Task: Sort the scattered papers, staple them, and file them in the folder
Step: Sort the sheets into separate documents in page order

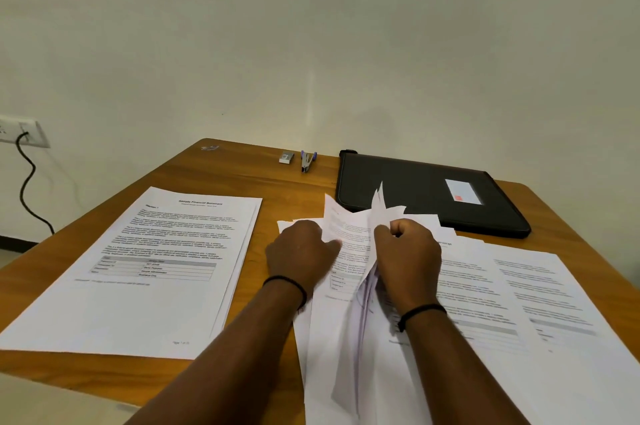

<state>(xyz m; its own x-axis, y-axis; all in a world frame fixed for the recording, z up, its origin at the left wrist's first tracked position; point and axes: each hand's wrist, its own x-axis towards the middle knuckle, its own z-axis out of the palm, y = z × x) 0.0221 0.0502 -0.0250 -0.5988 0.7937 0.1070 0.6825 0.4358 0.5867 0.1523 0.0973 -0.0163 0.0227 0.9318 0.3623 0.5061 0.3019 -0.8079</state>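
With the right hand (408,251) grip pinching lifted sheets (360,234) and the left hand (301,251) grip curled on the loose pile (346,355) at frame centre, pages could crease or shuffle out of order.

Wooden table (263,179), sorted paper stack (138,286), loose papers (519,303), black folder (408,189), stapler (307,161), staple box (286,157)

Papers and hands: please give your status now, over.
Right hand grips lifted sheets; left hand rests on loose pile. Sorted stack lies left. Stapler, closed folder untouched, nothing blocking.
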